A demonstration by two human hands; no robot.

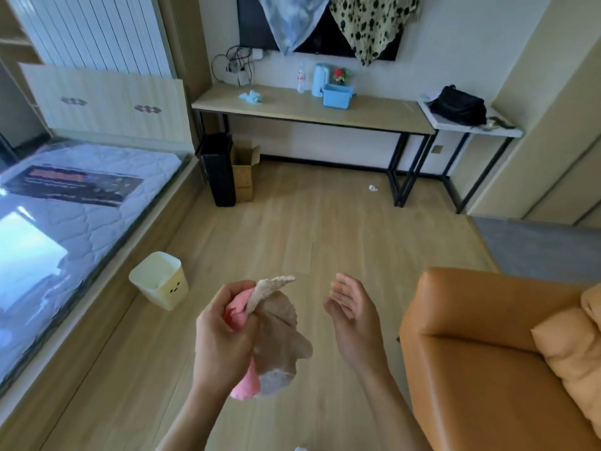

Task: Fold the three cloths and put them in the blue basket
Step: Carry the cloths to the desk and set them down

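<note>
My left hand is closed around two bunched cloths held over the floor: a beige-brown cloth and a pink cloth hanging below and behind it. Just to the right, my right hand is open with spread fingers and holds nothing. A light blue cloth lies crumpled on the long wooden table against the far wall. On that same table, further right, stands the blue basket.
An orange sofa with a cushion fills the right foreground. A cream bin stands on the floor at left beside a raised mattress. A black bin and cardboard box sit under the table's left end. A black bag rests on a white side table.
</note>
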